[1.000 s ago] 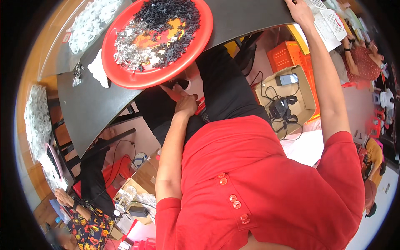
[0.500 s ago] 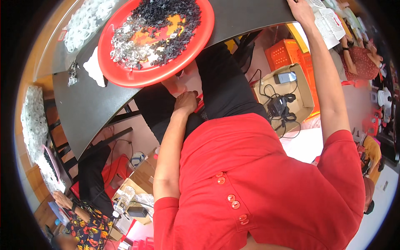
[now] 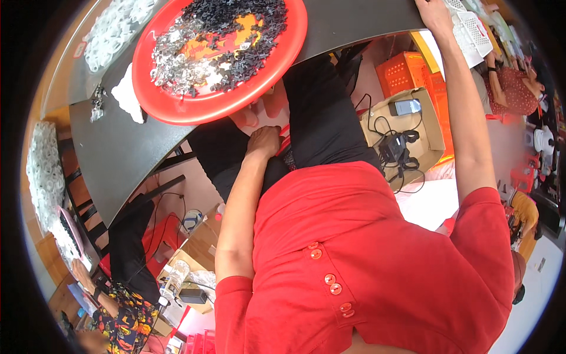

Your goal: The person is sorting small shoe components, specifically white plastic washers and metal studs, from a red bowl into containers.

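A round red tray (image 3: 171,112) sits on the dark table at the upper left, overhanging its near edge. It bears many small black plastic pieces (image 3: 224,13) and a heap of clear pieces (image 3: 172,56). My left hand (image 3: 265,141) rests low between my black-trousered legs, beside a red edge; its fingers are bent down and mostly hidden. My right hand (image 3: 435,16) is stretched out to the table's right end, close to white perforated baskets (image 3: 473,32). The picture's upper rim cuts off its fingertips, so what they touch does not show.
Bags of clear rings (image 3: 115,38) lie at far left, with crumpled white paper (image 3: 128,97) by the tray. An open carton (image 3: 433,138) with cables and a phone (image 3: 405,107) stands beside orange crates (image 3: 404,74). Co-workers sit at lower left (image 3: 127,312) and right (image 3: 513,88).
The view has shifted slightly, so the tray and table sit a little further left. Both my hands stay in nearly the same places. The lower-left co-worker's hand has moved slightly.
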Demonstrator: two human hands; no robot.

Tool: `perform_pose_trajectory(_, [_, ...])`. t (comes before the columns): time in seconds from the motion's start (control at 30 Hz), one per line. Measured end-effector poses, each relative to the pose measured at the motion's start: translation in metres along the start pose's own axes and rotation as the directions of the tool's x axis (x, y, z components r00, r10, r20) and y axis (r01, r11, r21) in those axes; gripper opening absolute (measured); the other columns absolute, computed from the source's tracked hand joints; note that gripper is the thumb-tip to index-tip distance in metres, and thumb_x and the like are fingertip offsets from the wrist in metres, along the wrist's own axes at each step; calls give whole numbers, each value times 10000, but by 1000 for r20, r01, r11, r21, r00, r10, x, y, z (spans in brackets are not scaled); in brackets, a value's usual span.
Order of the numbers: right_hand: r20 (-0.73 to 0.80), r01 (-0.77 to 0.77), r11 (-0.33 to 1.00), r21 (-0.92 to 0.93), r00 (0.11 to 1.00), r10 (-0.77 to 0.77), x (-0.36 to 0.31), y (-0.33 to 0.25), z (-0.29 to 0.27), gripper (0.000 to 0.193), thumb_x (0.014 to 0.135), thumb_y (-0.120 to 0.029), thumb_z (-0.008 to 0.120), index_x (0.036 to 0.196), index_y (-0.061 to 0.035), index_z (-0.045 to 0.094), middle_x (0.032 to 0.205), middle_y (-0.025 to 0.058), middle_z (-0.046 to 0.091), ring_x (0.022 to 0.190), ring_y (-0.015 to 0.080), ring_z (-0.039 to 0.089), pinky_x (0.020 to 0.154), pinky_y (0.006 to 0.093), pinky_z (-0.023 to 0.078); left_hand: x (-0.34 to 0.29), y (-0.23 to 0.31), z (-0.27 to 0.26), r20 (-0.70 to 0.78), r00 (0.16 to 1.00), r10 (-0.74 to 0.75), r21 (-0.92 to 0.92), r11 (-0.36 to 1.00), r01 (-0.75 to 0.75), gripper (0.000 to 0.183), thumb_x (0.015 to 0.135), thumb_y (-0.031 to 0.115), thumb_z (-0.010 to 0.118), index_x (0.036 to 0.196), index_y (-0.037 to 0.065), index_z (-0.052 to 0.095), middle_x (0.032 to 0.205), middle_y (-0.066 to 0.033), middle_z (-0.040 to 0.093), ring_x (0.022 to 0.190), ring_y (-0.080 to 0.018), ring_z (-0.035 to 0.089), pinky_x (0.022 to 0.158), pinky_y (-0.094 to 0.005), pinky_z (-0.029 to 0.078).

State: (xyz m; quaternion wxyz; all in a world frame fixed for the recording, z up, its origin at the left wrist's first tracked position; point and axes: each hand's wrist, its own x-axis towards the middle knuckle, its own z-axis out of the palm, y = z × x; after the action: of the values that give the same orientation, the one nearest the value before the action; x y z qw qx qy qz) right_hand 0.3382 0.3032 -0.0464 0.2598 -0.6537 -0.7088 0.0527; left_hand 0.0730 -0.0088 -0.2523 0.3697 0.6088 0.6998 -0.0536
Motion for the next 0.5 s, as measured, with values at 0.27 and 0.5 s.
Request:
perform_pose_trajectory(0.27, [-23,49,999,4,999,-49,-2,3,0,555,858,-507,530,1085,-17,659,1054,205,665,1013,346,624,883,394,462,5,-3,2,66,996,-54,34,998,52,302,881,272,595,1088,58,645,1159,-195,616,1120,-348,571,941,-440,458])
perform_pose_trajectory(0.5, [-2,46,998,-39,999,-46,4,10,2,582,852,-517,533,1058,12,661,1041,225,662,1006,345,624,891,393,458,11,-12,12,58,998,3,32,999,-5,307,882,282,591,1092,66,647,1120,-197,631,1080,-358,589,917,-448,464])
